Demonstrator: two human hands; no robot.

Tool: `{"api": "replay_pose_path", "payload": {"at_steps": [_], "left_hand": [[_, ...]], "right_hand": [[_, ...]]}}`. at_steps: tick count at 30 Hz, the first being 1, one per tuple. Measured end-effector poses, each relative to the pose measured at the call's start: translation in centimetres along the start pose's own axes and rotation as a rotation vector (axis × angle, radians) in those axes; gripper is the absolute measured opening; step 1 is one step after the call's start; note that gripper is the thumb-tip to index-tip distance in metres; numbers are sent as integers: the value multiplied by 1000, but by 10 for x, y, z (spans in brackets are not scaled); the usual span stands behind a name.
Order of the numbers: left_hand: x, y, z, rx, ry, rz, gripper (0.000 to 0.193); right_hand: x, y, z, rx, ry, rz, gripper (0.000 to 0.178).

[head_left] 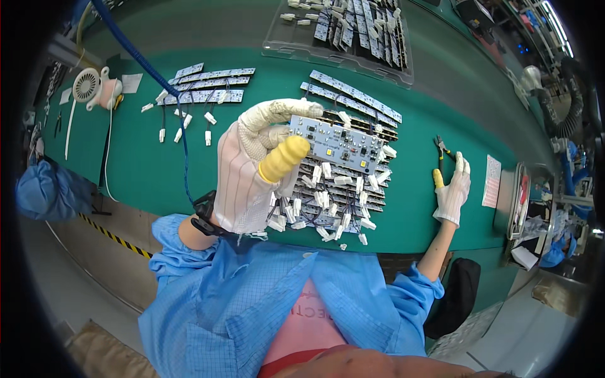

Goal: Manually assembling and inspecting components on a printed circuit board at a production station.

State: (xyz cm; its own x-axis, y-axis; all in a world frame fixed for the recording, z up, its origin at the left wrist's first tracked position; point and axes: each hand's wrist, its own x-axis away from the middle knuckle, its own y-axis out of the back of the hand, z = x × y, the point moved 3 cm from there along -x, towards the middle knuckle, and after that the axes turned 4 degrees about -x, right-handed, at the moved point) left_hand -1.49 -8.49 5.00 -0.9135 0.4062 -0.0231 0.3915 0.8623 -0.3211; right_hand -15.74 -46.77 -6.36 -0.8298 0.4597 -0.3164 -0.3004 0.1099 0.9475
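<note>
My left hand (252, 157), in a white striped glove with a yellow cot on the thumb, pinches a small circuit board (340, 145) by its left end. The board is raised above the table with its component side showing. Beneath it lies a pile of similar LED boards (372, 196) with white connectors on short dark wires. Over to the right, my gloved right hand (452, 194) has its fingers stretched out. Its fingertips are beside the handles of a small pair of cutting pliers (440, 148); whether they touch is hard to tell.
More LED strips (214, 96) lie at the far left of the green table (416, 233). A clear tray (340, 63) of boards stands at the back. A small fan (94, 87) is at left, a printed sheet (491, 181) at right. A blue coiled cord (183, 126) runs to my left wrist strap.
</note>
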Motion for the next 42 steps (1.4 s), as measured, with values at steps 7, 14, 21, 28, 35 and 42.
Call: {"api": "replay_pose_path", "payload": {"at_steps": [7,14,21,28,35,42], "left_hand": [[11,-8,20,-164,232,169,52],[26,8,34,-169,84,0,63],[29,7,28,-486,-114,-115,35],[32,25,31,-279,91,10,70],[31,18,36,-287,-28,-40,68],[29,13,35,-337,58,10,64]], "right_hand": [[31,84,138,-1304,100,7,91],[31,95,215,-1201,426,-116,54],[37,91,219,-1226,503,-85,50],[36,103,224,-1159,500,-149,48],[39,104,223,-1169,483,-222,49],[43,102,222,-1198,477,-217,48]]}}
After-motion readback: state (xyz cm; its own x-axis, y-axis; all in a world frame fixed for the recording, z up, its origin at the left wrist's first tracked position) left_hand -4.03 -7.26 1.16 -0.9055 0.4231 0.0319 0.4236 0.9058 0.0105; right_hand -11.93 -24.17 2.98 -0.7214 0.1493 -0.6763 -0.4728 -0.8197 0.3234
